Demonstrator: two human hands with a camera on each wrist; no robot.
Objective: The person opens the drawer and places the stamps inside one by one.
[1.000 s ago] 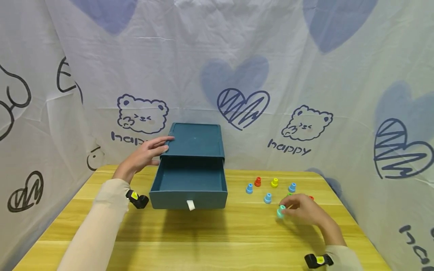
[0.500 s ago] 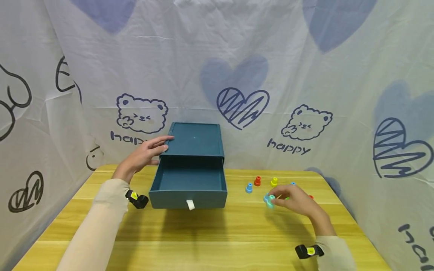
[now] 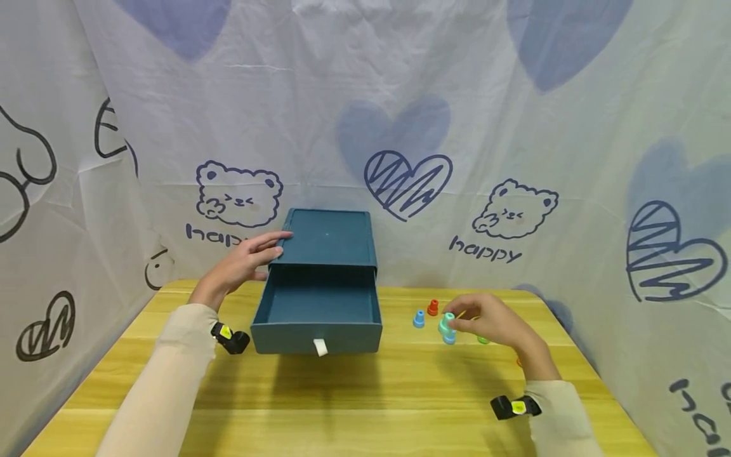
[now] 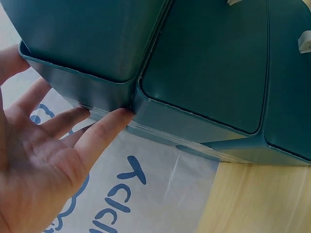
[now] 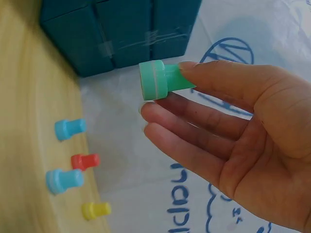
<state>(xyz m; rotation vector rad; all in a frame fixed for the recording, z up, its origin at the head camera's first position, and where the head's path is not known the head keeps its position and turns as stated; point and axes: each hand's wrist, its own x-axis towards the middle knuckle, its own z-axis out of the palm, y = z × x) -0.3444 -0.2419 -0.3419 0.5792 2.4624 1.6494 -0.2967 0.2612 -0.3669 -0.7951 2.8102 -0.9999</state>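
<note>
My right hand (image 3: 493, 320) pinches a small mint-green plastic peg (image 3: 447, 323) with a wide round base and narrower top. It is raised above the table, over a blue peg (image 3: 449, 339). In the right wrist view, thumb and fingers grip the green peg's narrow end (image 5: 177, 77). My left hand (image 3: 234, 266) touches the left side and top edge of a dark teal drawer box (image 3: 328, 238), fingers fairly straight. Its top drawer (image 3: 316, 337), with a white pull tab, is pulled out, and no things show inside. The left wrist view shows a stack of drawers beside the hand (image 4: 53, 155).
More pegs stand right of the box: a blue one (image 3: 419, 318), a red one (image 3: 433, 308) and a partly hidden green one (image 3: 483, 339). A yellow peg (image 5: 96, 210) shows in the right wrist view. A printed cloth (image 3: 320, 127) hangs behind the wooden table (image 3: 354, 412).
My right hand has lifted the mint-green peg and carried it left and away from me, past the blue peg. The left hand and the drawer box have stayed put.
</note>
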